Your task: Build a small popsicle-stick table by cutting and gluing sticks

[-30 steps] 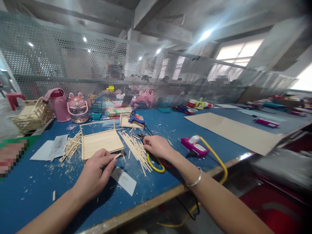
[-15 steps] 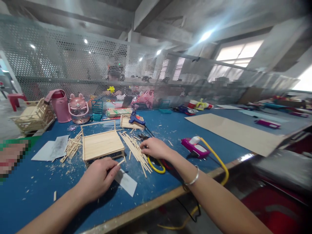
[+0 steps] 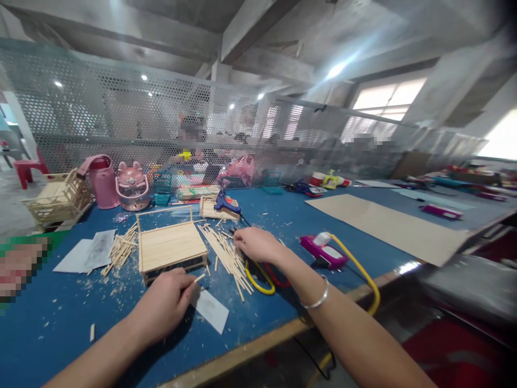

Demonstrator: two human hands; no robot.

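Between the thumb and fingers of my left hand [image 3: 167, 302] is a short wooden stick [image 3: 199, 278], just in front of a small wooden frame piece [image 3: 172, 245] with a slatted top. My right hand [image 3: 256, 243] is at the right edge of a pile of loose sticks [image 3: 226, 258], over dark-jawed pliers with one yellow handle [image 3: 260, 283] and one red handle [image 3: 278, 276]. Its fingers are curled down, and what they hold, if anything, is hidden. A white paper slip [image 3: 212, 310] lies beside my left hand.
A blue glue gun [image 3: 226, 203] rests on a small wooden piece behind the sticks. A purple power strip [image 3: 323, 252] with a yellow cable sits at the right. Pink bottles [image 3: 104, 183] stand at the back left; cardboard [image 3: 383, 223] lies at the right.
My right hand has closed in over the pliers, its fingers now more curled and pointing down. My left hand still holds the stick, turned slightly. The view has shifted a little.
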